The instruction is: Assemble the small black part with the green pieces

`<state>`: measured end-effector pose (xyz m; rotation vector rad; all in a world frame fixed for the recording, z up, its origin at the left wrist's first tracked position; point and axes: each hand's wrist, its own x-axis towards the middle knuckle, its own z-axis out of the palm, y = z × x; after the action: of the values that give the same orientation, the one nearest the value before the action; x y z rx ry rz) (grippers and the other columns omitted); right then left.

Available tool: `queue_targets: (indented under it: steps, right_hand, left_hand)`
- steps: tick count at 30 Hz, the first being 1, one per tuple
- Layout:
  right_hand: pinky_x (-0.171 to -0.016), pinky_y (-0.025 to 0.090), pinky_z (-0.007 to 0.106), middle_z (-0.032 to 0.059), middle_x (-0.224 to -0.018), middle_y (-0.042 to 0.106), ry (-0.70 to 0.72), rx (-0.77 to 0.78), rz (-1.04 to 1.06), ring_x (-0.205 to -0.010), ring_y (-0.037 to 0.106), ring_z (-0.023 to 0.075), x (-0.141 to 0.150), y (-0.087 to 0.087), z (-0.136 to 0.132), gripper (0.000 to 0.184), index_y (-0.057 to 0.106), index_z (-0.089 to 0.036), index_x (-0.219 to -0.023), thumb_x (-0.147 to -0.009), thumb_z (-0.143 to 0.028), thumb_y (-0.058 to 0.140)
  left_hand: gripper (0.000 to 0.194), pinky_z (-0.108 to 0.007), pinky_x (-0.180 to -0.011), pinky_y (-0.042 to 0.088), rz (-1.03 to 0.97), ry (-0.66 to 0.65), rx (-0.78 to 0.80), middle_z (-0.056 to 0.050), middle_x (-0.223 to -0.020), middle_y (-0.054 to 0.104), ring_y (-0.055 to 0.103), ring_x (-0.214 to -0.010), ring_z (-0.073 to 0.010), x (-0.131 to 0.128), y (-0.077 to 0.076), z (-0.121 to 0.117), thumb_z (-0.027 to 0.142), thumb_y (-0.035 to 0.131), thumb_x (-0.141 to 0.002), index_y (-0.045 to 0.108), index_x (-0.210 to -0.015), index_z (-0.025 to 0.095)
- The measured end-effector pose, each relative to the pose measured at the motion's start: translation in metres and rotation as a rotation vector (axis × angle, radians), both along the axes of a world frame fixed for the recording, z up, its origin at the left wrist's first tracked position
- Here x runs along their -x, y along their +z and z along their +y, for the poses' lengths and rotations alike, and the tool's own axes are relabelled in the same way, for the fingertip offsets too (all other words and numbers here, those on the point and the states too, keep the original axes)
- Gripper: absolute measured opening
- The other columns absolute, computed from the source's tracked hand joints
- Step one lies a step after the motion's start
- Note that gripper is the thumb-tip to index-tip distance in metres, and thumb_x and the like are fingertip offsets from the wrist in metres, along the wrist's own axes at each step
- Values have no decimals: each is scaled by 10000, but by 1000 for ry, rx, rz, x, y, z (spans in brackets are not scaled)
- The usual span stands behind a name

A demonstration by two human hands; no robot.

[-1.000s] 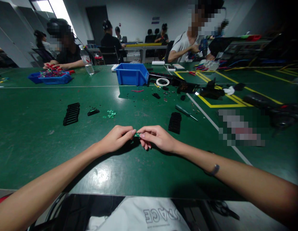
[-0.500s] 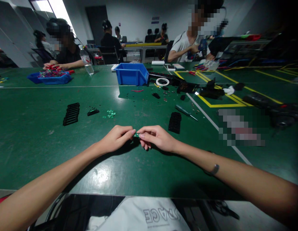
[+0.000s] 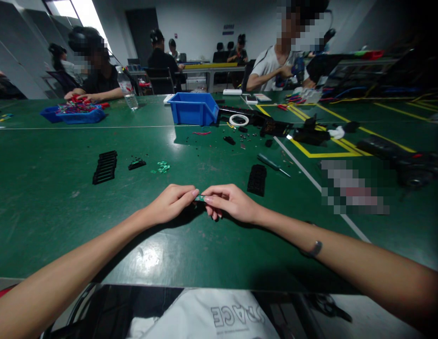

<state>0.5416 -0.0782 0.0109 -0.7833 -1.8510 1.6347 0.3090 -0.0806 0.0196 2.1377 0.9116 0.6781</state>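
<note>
Between my fingertips, just above the table, is a small green circuit board (image 3: 200,198), mostly covered by the fingers. My left hand (image 3: 174,202) pinches its left end between thumb and forefinger. Thumb and forefinger of my right hand (image 3: 229,202) close on its right end, the other fingers curled below. Beyond my left hand lies a little pile of green boards (image 3: 163,166). A small black piece (image 3: 136,164) with green bits on it sits left of the pile. A black slotted rack (image 3: 105,167) lies farther left, and a black ribbed block (image 3: 256,180) beyond my right hand.
A screwdriver (image 3: 273,165) lies behind the black block. Farther back stand a blue bin (image 3: 194,109), a white tape ring (image 3: 239,120) and black parts. A water bottle (image 3: 129,92) and a blue tray (image 3: 83,115) of wires stand back left. Co-workers sit across the table.
The fingertips have shifted slightly, and a little more of the green board shows between them. Both arms stay in place.
</note>
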Motion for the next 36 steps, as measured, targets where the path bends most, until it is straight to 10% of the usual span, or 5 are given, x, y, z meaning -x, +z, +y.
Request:
queue_targets:
  steps: [36]
  right_hand:
    - [-529, 476, 220, 35, -724, 684, 3, 16, 30, -581, 635, 120, 0, -1, 1, 344, 672, -129, -1004, -984, -458, 574]
  left_hand:
    - [221, -200, -597, 387, 48, 35, -257, 5, -771, 604, 507, -638, -95, -1, -2, -4, 372, 609, -951, 614, -990, 154]
